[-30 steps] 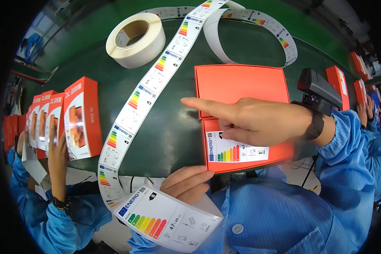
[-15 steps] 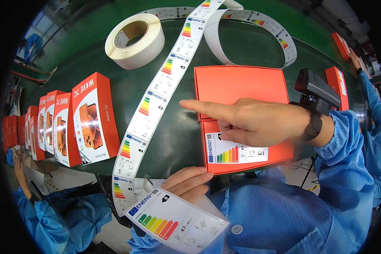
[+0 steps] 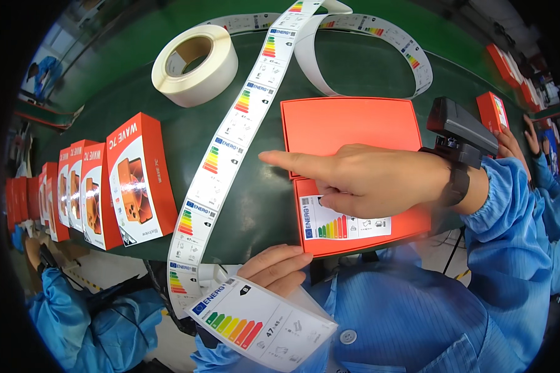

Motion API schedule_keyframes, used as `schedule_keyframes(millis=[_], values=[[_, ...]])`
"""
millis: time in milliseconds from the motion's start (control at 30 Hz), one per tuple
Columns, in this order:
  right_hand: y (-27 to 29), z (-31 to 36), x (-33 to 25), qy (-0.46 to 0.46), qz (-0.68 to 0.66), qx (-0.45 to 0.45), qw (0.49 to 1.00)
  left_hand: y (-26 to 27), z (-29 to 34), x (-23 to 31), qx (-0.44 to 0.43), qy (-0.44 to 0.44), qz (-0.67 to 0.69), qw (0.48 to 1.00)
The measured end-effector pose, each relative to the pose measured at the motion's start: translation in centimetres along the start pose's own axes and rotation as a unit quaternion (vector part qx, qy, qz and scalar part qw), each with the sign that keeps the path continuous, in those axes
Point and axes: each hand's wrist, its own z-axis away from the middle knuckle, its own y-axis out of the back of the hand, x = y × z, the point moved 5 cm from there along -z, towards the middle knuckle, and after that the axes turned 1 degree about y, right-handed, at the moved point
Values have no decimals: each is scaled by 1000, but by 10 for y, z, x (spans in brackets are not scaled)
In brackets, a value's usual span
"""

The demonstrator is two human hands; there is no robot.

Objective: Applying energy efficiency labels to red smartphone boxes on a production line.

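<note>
My right hand (image 3: 373, 180) lies over an orange-red box (image 3: 354, 121), index finger stretched left past its edge, the other fingers bent beneath. The thumb tip is at a white energy label (image 3: 345, 227) on the box's near part, partly covering it. My left hand (image 3: 277, 267) is at the box's near left corner, fingers together, holding the end of a label strip (image 3: 221, 158); the thumb is hidden. In front of those fingers, the strip's large end label (image 3: 261, 323) is tilted. The strip runs up the table past the white label roll (image 3: 196, 65).
Several red phone boxes (image 3: 137, 180) stand in a row on the left of the dark green table (image 3: 255, 217). Strip loops (image 3: 410, 56) curl behind the box. Co-workers in blue sit at both sides; one's hand (image 3: 510, 146) is by a red box (image 3: 491, 112) on the right.
My hands keep nearly the same pose, while the view shifts slightly. At the right, a co-worker's hand now shows beside the red box there.
</note>
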Motion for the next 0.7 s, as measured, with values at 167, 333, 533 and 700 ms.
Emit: schedule_keyframes(millis=[167, 333, 533, 700], values=[[3, -2, -8, 33, 36, 39, 998, 2, 0, -3, -10, -22, 11, 1000], [0, -3, -16, 21, 83, 55, 995, -1, 5, -2, -50, -24, -3, 998], [-5, 12, -27, -33, 398, 130, 908, -6, 14, -11, -23, 145, 86, 985], [-30, 37, -30, 43, 410, 147, 899, -4, 9, -16, -25, 59, 70, 996]])
